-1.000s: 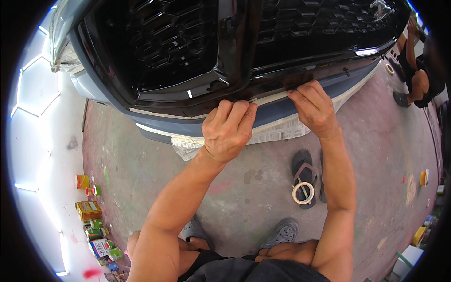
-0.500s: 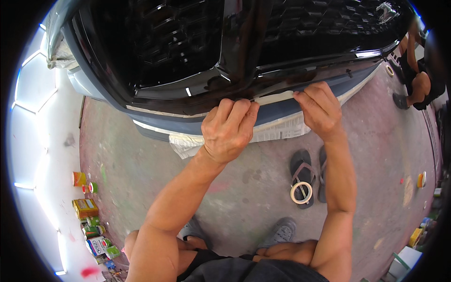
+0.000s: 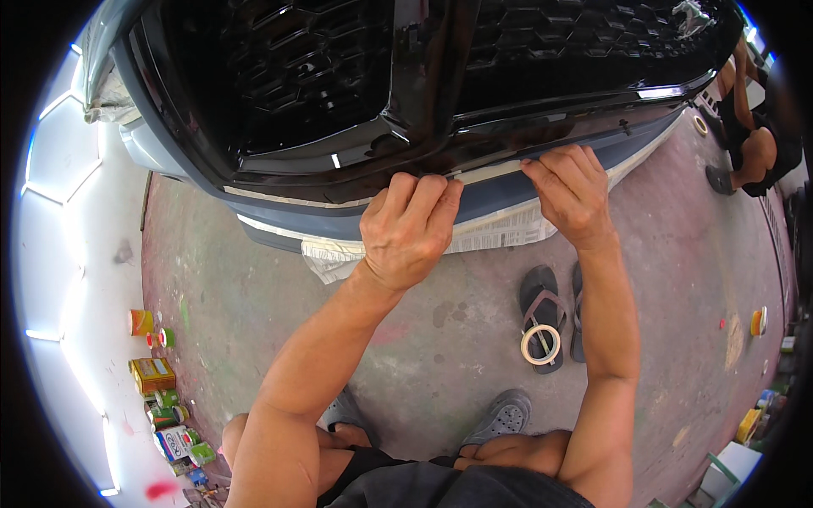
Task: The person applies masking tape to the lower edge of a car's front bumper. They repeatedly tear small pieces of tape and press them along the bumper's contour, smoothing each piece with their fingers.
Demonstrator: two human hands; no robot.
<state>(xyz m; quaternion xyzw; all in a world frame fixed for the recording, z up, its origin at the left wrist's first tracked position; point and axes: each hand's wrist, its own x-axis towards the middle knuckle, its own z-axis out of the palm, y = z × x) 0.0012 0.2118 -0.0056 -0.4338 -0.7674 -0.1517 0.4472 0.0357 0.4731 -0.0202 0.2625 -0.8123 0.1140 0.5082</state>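
Masking tape [image 3: 491, 174], one strip: along black trim [image 3: 322, 184], between left hand [image 3: 408, 227] (grip hidden; we cannot tell) and right hand [image 3: 572, 195] (fingertips seemingly clamped on it). Even tension, laid flat, serves us best.

Illegible print on newspaper [image 3: 508, 231], bold lettering on 1 white can [image 3: 172, 441]

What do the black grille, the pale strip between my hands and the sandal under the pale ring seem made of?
Black grille: probably plastic, glossy, from its sharp reflections and honeycomb pattern; painted or bare, I can't tell.
Pale strip: likely paper tape, matte, being thin and without glints.
Sandal: perhaps rubber or foam, dull, judging by its dark, shineless sole.
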